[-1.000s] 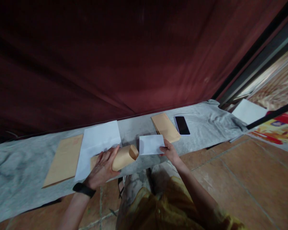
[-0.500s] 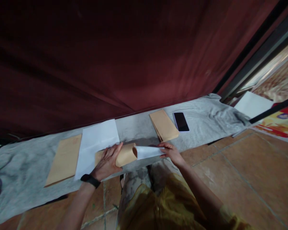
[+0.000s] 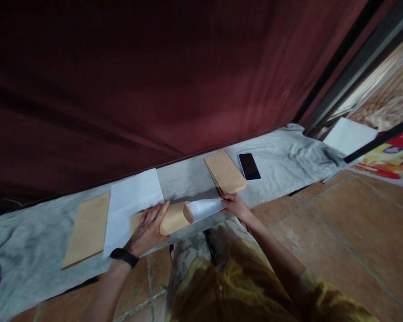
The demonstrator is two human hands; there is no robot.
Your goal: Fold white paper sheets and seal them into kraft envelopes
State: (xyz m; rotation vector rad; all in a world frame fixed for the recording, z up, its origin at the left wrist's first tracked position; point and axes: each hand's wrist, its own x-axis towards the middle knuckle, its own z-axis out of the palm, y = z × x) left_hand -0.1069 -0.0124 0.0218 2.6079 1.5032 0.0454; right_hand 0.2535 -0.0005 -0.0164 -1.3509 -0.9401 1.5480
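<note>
My left hand lies over a brown paper envelope, fingers on top and thumb along its near edge, holding it against the cloth. The envelope's mouth bulges open toward the right. From that mouth a curved white sheet of paper sticks out, with its inner end hidden inside. My right hand pinches the sheet's outer end between thumb and fingers.
A grey cloth covers the narrow surface. Left lie a white sheet and a brown envelope. Stacked envelopes and a phone are at right. A dark red curtain hangs behind.
The white sheet bows upward more at the envelope's mouth, and slightly less of it shows. My left hand stays on the envelope. The whole view has shifted a little.
</note>
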